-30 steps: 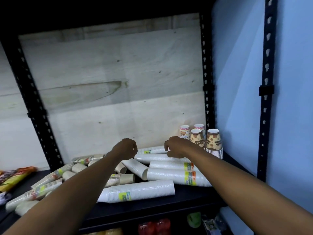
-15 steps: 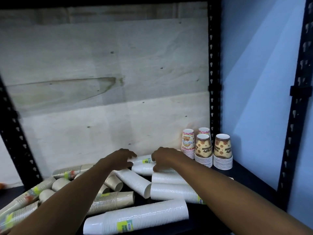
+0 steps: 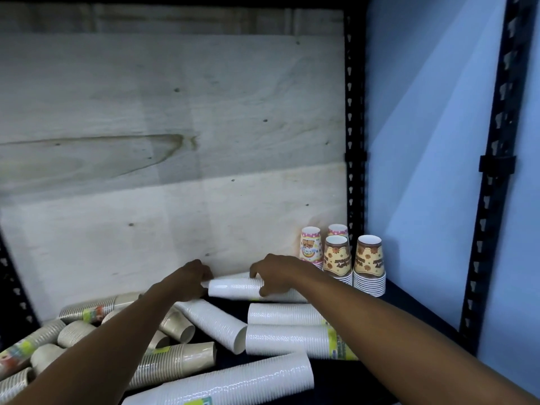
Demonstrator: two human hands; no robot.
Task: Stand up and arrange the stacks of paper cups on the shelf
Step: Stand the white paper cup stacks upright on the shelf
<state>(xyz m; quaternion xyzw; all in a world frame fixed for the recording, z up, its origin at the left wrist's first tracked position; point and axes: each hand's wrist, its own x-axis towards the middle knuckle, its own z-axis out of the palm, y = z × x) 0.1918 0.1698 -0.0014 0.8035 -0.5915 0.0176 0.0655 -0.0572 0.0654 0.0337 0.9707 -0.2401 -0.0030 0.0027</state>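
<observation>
Gripping one white cup stack (image 3: 236, 287) between them, both hands work at the far side of the shelf (image 3: 409, 311), close to the wooden back panel (image 3: 175, 141). The left hand (image 3: 198, 276) curls its fingers round the stack's left end. The right hand (image 3: 274, 273) clasps it further along, fingers over the top and thumb underneath. The stack lies on its side, running left to right.

Just right of the right hand, in the far right corner, four patterned cup stacks (image 3: 368, 258) stand upright in a tight cluster, two pink ones behind two brown and yellow ones. Nearer than the held stack, two more white stacks (image 3: 286, 314) lie on their sides, one just in front of the other, partly hidden by the right forearm. A short white stack (image 3: 213, 323) lies at an angle to their left, and a long white stack (image 3: 233, 384) lies along the near edge. To the left, beige cup stacks (image 3: 175, 361) lie tumbled in a heap, some with coloured labels. A black perforated upright (image 3: 353, 112) stands at the panel's right edge, with a blue wall (image 3: 423, 141) beyond.
</observation>
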